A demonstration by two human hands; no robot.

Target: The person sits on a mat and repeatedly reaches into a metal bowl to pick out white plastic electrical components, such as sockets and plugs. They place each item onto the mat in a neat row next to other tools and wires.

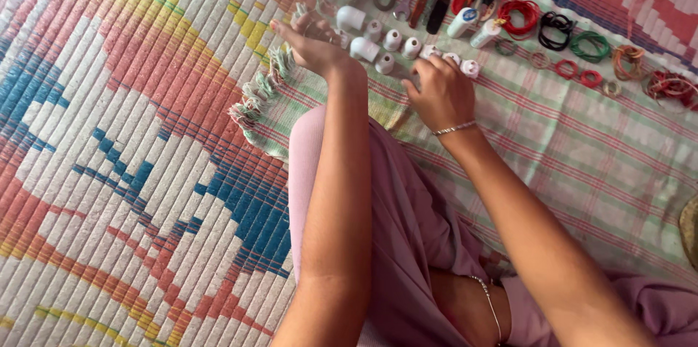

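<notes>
Underneath, a striped cloth (552,151) overlies a woven mat (123,136); both hands' grips, left hand (309,45) and right hand (440,93), spread apart.

We had both hands out over the checked cloth (582,165): left hand (313,45) by the white plastic fittings (363,47), right hand (440,93) touching more, wire coils (518,16) beyond.
</notes>
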